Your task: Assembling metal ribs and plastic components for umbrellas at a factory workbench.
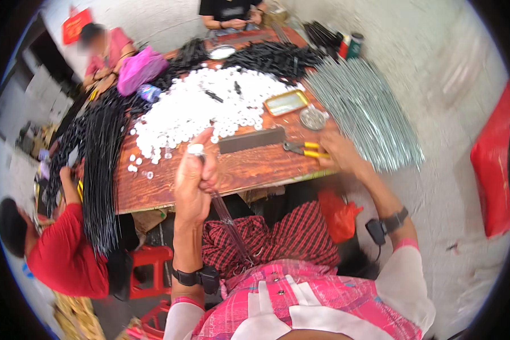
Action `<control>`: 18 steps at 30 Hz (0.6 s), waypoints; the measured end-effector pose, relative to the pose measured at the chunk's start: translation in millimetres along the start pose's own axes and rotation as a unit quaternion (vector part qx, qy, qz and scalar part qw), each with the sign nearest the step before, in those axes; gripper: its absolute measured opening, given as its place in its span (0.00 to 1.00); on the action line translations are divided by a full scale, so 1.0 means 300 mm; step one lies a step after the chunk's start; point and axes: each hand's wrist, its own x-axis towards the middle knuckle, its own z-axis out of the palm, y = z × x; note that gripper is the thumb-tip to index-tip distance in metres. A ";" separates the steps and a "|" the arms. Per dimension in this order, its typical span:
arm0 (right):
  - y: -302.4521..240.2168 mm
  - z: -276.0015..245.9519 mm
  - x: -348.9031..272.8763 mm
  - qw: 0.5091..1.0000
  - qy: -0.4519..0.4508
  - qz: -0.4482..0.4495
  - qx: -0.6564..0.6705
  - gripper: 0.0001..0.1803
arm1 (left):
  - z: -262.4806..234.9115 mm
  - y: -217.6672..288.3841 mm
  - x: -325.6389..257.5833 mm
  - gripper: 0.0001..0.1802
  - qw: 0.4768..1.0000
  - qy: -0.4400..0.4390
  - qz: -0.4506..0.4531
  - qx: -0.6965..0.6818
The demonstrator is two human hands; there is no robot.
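two hands working: left hand [195, 181] fingers closing around a thin rod [229, 224] capped with a white ring [195, 149], just short of the tabletop [238, 170] edge. rod's long axis running from lap up toward tabletop. right hand [337, 152] reaching into silver rods [368, 113]; its grip unclear. likely picking stock next.

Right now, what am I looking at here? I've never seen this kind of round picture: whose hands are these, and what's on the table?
One fisheye camera on the person's head looks down, so straight edges bend. The two forearms rising from below are the wearer's own. The left hand grips a thin dark rod topped by a small white cap. The right hand reaches the bundle of silvery rods. On the wooden table lie a heap of white caps, yellow-handled pliers, a flat dark bar and black rods. Other people sit around.
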 end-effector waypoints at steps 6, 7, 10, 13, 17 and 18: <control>-0.121 -0.019 -0.010 0.967 -0.003 0.173 0.188 0.13 | 0.004 -0.012 -0.007 0.39 0.999 -0.025 -0.017 0.008; -0.149 -0.030 -0.007 0.897 -0.018 0.240 0.372 0.14 | 0.001 -0.015 -0.005 0.38 0.999 -0.031 -0.024 0.011; -0.248 -0.100 0.047 0.749 -0.039 0.298 0.591 0.20 | 0.009 -0.023 0.008 0.38 0.999 -0.043 -0.030 0.014; -0.393 -0.236 0.123 0.748 -0.085 0.207 0.625 0.23 | 0.021 -0.028 0.001 0.38 0.999 -0.038 -0.025 0.021; -0.491 -0.340 0.181 0.815 -0.194 0.144 0.526 0.27 | 0.027 -0.030 0.010 0.37 0.998 -0.050 -0.027 0.032; -0.510 -0.352 0.197 0.845 -0.221 0.123 0.472 0.27 | 0.026 -0.025 0.008 0.37 0.998 -0.049 -0.027 0.033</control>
